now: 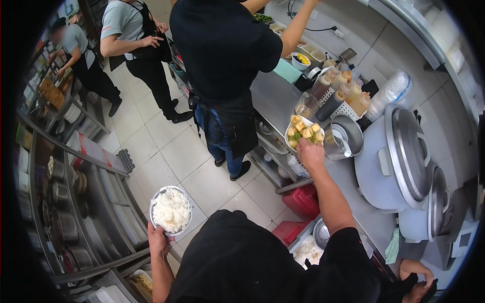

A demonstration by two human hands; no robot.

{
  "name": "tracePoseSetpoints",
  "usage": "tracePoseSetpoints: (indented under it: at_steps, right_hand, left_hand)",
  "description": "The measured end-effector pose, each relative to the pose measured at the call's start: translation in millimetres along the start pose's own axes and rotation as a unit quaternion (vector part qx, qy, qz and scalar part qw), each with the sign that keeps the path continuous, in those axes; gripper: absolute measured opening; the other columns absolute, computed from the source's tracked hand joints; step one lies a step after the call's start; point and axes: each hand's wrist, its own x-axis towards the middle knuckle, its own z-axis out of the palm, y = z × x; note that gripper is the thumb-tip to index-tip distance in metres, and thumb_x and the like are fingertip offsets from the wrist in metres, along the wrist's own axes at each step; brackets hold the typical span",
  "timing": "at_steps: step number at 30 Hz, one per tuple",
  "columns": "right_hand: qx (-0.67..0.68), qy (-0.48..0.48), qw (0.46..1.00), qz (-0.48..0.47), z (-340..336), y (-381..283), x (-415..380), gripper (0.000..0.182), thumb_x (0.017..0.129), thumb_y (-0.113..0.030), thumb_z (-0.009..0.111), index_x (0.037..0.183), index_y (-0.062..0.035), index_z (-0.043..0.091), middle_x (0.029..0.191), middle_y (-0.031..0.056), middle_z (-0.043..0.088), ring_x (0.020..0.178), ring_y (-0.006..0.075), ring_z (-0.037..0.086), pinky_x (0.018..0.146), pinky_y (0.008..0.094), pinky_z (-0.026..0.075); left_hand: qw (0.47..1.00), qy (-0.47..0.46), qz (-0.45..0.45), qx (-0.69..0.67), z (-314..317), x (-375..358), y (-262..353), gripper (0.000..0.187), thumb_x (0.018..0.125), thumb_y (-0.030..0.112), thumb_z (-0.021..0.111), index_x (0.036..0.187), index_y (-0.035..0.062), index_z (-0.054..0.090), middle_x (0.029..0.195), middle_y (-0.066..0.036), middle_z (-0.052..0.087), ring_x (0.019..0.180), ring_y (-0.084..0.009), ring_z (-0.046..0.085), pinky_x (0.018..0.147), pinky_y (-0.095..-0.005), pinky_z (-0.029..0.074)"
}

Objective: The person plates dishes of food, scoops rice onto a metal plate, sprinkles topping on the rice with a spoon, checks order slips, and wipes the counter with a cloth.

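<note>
My left hand (159,241) grips the rim of a round metal-looking bowl heaped with white rice (172,211), held out over the floor. On the other side, my right hand (311,154) is closed at the near edge of a white bowl (288,137), its thumb and fingertips partly hidden. Golden fried cubes (304,130), which look like tofu, fill that bowl along with some green bits. Right beside it stands a steel pot (357,135) with a white-handled ladle (343,146) in it. A clear jug (306,107) stands just behind the white bowl.
Sauce bottles (343,86) fill a white basket along the counter. Large lidded cookers (389,166) stand at the right. A co-worker in black (222,55) stands close ahead; two others (144,45) are farther left. Below my right arm sits a tub of rice (308,251).
</note>
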Motion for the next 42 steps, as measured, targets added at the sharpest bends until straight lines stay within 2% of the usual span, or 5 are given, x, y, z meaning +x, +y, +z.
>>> tracePoseSetpoints:
  at_steps: [5, 11, 14, 19, 42]
  right_hand:
    - [0.178, 0.1, 0.974, 0.101, 2.2, -7.3, -8.1, 0.006, 0.086, -0.013, 0.062, 0.089, -0.0084, 0.064, 0.066, 0.0074, 0.065, 0.052, 0.023, 0.061, 0.053, 0.0367, 0.047]
    - [0.747, -0.013, 0.544, 0.382, -41.2, -31.3, -27.1, 0.014, 0.09, -0.013, 0.064, 0.099, -0.0037, 0.061, 0.063, -0.005, 0.049, 0.045, 0.0055, 0.037, 0.046, 0.023, 0.035]
    - [0.771, -0.07, 0.502, 0.386, -52.9, -44.9, -42.4, 0.017, 0.089, -0.013, 0.065, 0.102, -0.0041, 0.06, 0.064, -0.005, 0.048, 0.046, 0.0055, 0.036, 0.045, 0.0225, 0.033]
    - [0.159, -0.296, 0.941, 0.032, -29.4, -33.4, -78.2, 0.031, 0.088, -0.026, 0.059, 0.106, -0.0007, 0.064, 0.101, 0.027, 0.065, 0.095, 0.0442, 0.062, 0.082, 0.0489, 0.05]
    - [0.651, -0.196, 0.606, -0.414, -78.6, -565.5, 2.4, 0.044, 0.068, -0.001, 0.081, 0.098, -0.0038, 0.051, 0.129, 0.0206, 0.042, 0.111, 0.0295, 0.058, 0.084, 0.0348, 0.056]
  left_hand:
    - [1.0, -0.008, 0.0, -0.017, -1.3, 2.5, -1.1, 0.033, 0.085, 0.003, 0.042, 0.118, 0.0038, 0.046, 0.093, -0.014, 0.065, 0.056, -0.0189, 0.063, 0.036, -0.0261, 0.05]
    - [0.999, -0.005, 0.007, -0.04, 0.5, 0.8, -0.8, 0.035, 0.085, 0.002, 0.042, 0.12, 0.0038, 0.046, 0.096, -0.015, 0.065, 0.057, -0.0187, 0.063, 0.037, -0.0253, 0.05]
    - [1.0, -0.002, 0.013, -0.027, -0.4, 6.6, 0.6, 0.036, 0.087, 0.003, 0.044, 0.122, 0.0039, 0.046, 0.098, -0.014, 0.065, 0.06, -0.0184, 0.064, 0.037, -0.0243, 0.05]
    - [0.999, 0.005, 0.034, -0.036, -7.3, 14.1, 1.9, 0.039, 0.089, 0.006, 0.048, 0.129, 0.0053, 0.043, 0.106, -0.011, 0.063, 0.071, -0.0163, 0.066, 0.04, -0.0256, 0.052]
    - [0.944, 0.163, 0.138, -0.251, -141.4, -12.4, 156.8, 0.059, 0.086, -0.004, 0.041, 0.142, 0.0111, 0.029, 0.112, -0.014, 0.058, 0.07, -0.0189, 0.065, 0.045, -0.0283, 0.055]
